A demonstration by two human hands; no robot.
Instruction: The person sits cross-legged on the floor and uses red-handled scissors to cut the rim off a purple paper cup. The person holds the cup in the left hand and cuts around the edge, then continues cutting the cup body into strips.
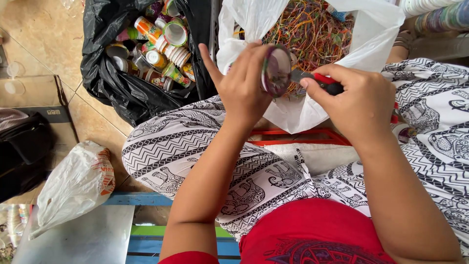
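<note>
Red shirt and patterned trousers (264, 181) fill the near view, with both hands raised above the lap over a small cup.

Left hand (242, 88) pinches a small plastic cup (276, 71) by its rim, fingers (254, 61) pressed around the edge and the forefinger sticking out free; the cup's mouth faces the right hand. Right hand (359, 102) is closed around a red-handled cutter (320, 80), whose blade touches the cup's rim. Thin and light, the cup probably flexes and dents easily, so a grip on the stiffer rim looks soundest. Beyond the fingers sits a white bag (303, 110) of coloured strips (312, 29); to the left of the left hand, a black bag (122, 88) holds more printed cups (163, 46). Below the hands, an orange crate (298, 137) edge shows.
</note>
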